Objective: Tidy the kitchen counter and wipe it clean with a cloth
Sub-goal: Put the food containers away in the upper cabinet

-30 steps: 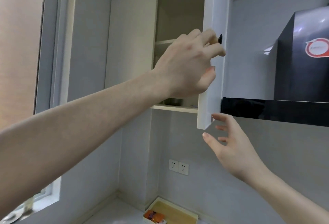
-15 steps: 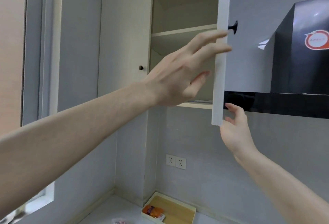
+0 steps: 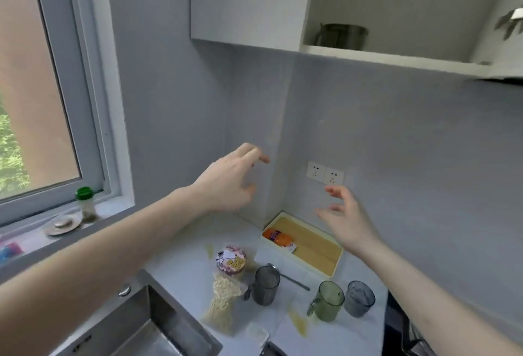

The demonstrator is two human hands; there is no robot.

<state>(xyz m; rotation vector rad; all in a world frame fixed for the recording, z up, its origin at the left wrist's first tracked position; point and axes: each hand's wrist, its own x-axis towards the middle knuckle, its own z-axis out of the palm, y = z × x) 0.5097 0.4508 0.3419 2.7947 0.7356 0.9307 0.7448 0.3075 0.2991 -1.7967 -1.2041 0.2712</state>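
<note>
A grey kitchen counter (image 3: 181, 268) lies below me, cluttered with three cups, a snack tub (image 3: 230, 260) and a tray (image 3: 317, 251) at the far wall; I see no cloth. My view has dropped from the wall cupboard (image 3: 396, 15), now left open. My left hand (image 3: 226, 183) and right hand (image 3: 346, 221) have let go of its door and hover above the clutter, fingers loose and holding nothing, so I judge clearing comes next.

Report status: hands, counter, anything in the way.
Both hands empty, left and right open above the counter. Counter uncleared: cups, snack bags, yellow spills. No cloth in sight.
</note>
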